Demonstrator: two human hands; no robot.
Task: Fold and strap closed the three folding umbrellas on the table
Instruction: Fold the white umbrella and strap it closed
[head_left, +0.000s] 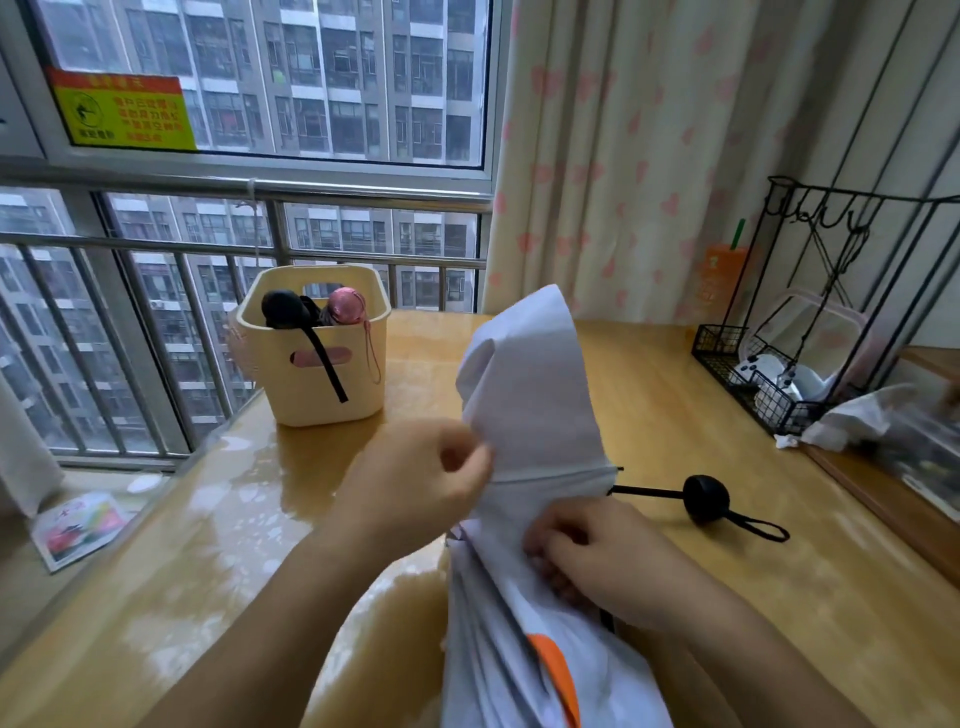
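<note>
White umbrella (530, 395) held over a glossy wooden table (208, 545) beside a railed window (260, 78).

A heart-print curtain (623, 156) hangs behind; a cream basket (317, 384) and a wire rack (810, 332) stand on the table. The umbrella's pale canopy, with an orange patch low down, rises loose and unstrapped. The left hand (415, 483) pinches a fold, the right hand (587, 561) grips the bunched cloth, and its black handle (706, 500) lies on the table.

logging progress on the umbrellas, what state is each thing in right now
white fabric umbrella with an orange patch: loose, unstrapped
its round black handle: lying on the wooden table
left hand: pinches its fabric edge
right hand: grips its gathered fabric
black umbrella: handle up in the cream plastic basket, strap hanging out
pink umbrella: handle up in the basket
</note>
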